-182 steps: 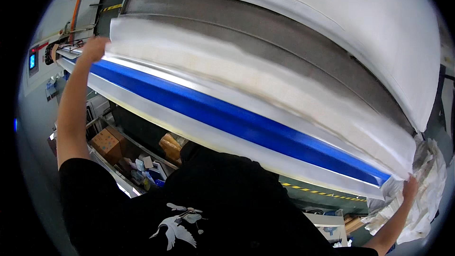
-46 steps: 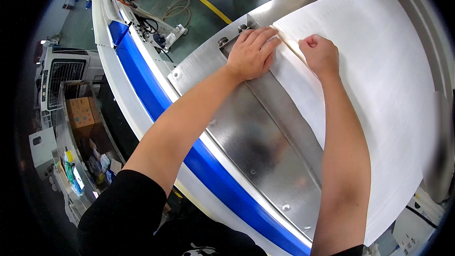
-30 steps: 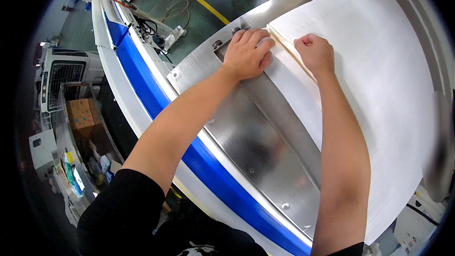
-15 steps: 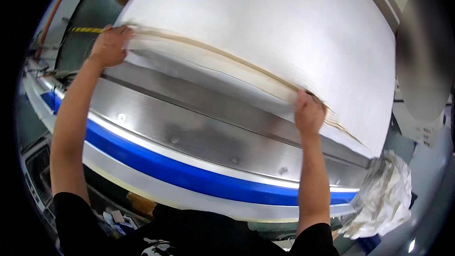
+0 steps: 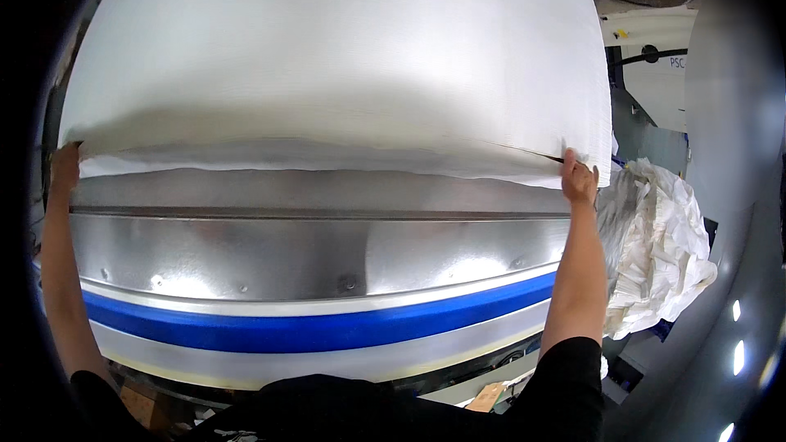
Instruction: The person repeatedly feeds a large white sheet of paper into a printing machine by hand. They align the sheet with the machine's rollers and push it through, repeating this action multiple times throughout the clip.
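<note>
White sheet (image 5: 344, 49) across a metal worktop (image 5: 409, 250), arms spread wide.
Left hand (image 5: 65, 167) and right hand (image 5: 580, 182), reaching forward, are clamped on its near corners; it looks broad and finely creased, its front edge gently wavy.

The white sheet (image 5: 336, 49), cloth or paper, is looking matt; the metal surface (image 5: 278, 250) is gleaming smoothly along its near edge.
</note>
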The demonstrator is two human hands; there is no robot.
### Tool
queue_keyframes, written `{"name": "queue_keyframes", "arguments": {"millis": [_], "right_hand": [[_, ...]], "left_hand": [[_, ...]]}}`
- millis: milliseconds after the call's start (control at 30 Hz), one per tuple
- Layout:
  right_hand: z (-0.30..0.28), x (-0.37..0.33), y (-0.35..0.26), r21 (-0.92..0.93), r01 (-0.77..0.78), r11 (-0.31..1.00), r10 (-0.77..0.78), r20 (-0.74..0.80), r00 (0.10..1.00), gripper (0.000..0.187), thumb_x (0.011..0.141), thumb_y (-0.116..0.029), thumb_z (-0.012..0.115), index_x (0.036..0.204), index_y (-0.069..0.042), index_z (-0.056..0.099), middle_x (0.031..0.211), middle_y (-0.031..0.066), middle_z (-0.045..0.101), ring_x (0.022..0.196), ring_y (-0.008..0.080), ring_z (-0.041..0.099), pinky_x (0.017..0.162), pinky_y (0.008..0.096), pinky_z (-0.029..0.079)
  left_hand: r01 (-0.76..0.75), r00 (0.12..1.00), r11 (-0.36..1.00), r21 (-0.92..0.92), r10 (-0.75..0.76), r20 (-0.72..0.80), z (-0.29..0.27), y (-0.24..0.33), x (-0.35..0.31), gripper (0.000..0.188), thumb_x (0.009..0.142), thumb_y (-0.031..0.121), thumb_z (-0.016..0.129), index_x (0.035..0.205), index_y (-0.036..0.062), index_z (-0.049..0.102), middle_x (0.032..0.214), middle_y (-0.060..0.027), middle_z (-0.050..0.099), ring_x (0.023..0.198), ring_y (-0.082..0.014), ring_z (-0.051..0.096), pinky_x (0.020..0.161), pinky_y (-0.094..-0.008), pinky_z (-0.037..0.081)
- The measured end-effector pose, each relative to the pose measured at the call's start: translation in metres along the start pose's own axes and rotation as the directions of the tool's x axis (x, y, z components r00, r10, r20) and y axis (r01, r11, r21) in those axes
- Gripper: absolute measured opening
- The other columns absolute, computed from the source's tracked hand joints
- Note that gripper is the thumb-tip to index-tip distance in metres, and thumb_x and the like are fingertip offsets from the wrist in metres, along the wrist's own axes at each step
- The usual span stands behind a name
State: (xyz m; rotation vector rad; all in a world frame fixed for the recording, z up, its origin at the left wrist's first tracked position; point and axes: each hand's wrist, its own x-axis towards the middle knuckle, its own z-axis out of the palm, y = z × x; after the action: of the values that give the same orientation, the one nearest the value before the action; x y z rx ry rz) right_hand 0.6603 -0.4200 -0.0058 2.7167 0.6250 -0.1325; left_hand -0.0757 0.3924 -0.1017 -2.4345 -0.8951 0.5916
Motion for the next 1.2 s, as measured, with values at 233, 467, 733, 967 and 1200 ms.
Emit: {"name": "queue_keyframes", "arguments": {"millis": [233, 467, 733, 967, 1200], "right_hand": [[0.026, 0.032, 0.157, 0.184, -0.142, 0.972, 0.066, 0.369, 0.927, 0.038, 0.09, -0.029, 0.047, 0.122, -0.012, 0.057, 0.114, 0.0165, 0.062, 0.11, 0.0314, 0.057, 0.096, 0.0406, 0.044], [0.067, 0.042, 0.158, -0.366, 0.056, 0.929, 0.027, 0.217, 0.976, 0.04, 0.084, -0.022, 0.056, 0.123, -0.02, 0.056, 0.122, 0.0052, 0.06, 0.108, 0.0265, 0.058, 0.09, 0.0395, 0.048], [-0.033, 0.008, 0.144, -0.2, -0.025, 0.98, 0.063, 0.184, 0.981, 0.037, 0.083, -0.018, 0.055, 0.119, -0.022, 0.061, 0.111, 0.0116, 0.064, 0.101, 0.0326, 0.06, 0.087, 0.0411, 0.047], [-0.07, -0.058, 0.215, -0.057, 0.085, 0.995, -0.076, 0.137, 0.988, 0.035, 0.082, -0.013, 0.051, 0.116, -0.006, 0.059, 0.104, 0.0227, 0.063, 0.098, 0.0398, 0.058, 0.085, 0.0454, 0.045], [-0.023, -0.157, 0.239, -0.22, 0.339, 0.915, -0.205, 0.47, 0.859, 0.036, 0.077, -0.014, 0.052, 0.11, -0.008, 0.063, 0.093, 0.0202, 0.064, 0.091, 0.038, 0.061, 0.082, 0.0459, 0.048]], "left_hand": [[0.412, 0.91, 0.727, -0.549, -0.354, 0.215, 0.008, 0.006, 0.015, 0.021, 0.088, 0.003, 0.047, 0.103, 0.0007, 0.061, 0.09, -0.0203, 0.064, 0.088, -0.034, 0.063, 0.076, -0.0426, 0.05], [0.073, 0.992, 0.997, -0.001, -0.073, 0.108, -0.025, -0.038, -0.02, 0.023, 0.088, 0.005, 0.048, 0.107, 0.0029, 0.061, 0.102, -0.0182, 0.064, 0.093, -0.0341, 0.062, 0.08, -0.0437, 0.051], [0.001, 0.993, 1.0, -0.031, 0.003, 0.115, -0.157, -0.007, -0.062, 0.034, 0.086, 0.002, 0.045, 0.111, 0.0158, 0.063, 0.109, -0.0105, 0.064, 0.104, -0.0302, 0.059, 0.088, -0.0431, 0.046], [0.062, 0.98, 0.995, -0.072, -0.048, 0.192, -0.214, -0.018, -0.135, 0.029, 0.083, 0.009, 0.049, 0.106, 0.0147, 0.064, 0.104, -0.0111, 0.065, 0.098, -0.0329, 0.06, 0.085, -0.0436, 0.047], [-0.168, 0.753, 0.985, 0.028, 0.11, 0.649, -0.157, 0.01, -0.25, 0.032, 0.077, 0.007, 0.057, 0.107, 0.0164, 0.065, 0.11, -0.0048, 0.064, 0.109, -0.0218, 0.058, 0.097, -0.0432, 0.04]]}}
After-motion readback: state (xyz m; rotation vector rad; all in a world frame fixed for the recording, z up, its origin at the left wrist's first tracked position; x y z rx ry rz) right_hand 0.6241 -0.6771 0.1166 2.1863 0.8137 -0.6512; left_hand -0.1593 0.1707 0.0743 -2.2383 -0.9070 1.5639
